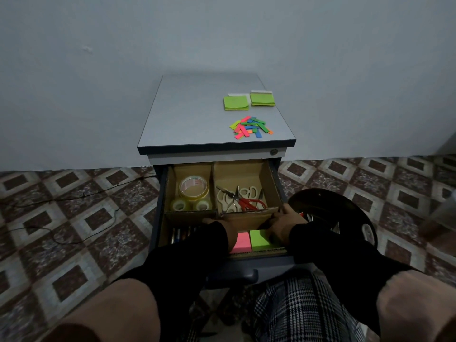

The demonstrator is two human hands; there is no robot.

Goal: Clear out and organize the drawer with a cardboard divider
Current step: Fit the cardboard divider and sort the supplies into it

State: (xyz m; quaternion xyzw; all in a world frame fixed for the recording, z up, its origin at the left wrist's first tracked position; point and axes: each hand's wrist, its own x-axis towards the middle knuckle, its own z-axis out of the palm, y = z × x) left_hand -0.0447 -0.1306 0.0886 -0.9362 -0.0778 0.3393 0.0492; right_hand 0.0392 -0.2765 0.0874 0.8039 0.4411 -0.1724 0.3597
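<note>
Both hands, left (217,224) and right (283,222), press fingers on the cross wall of the cardboard divider (243,213) inside the open drawer (160,208) (light, bendable); best held along that stiffer folded edge.

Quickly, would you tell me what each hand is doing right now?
Left hand: rests at the cardboard divider; grip cannot be told.
Right hand: fingers curled over the divider's cross wall, gripping it.

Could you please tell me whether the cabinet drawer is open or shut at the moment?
Open: the drawer is pulled out, exposing tape rolls and scissors.
</note>
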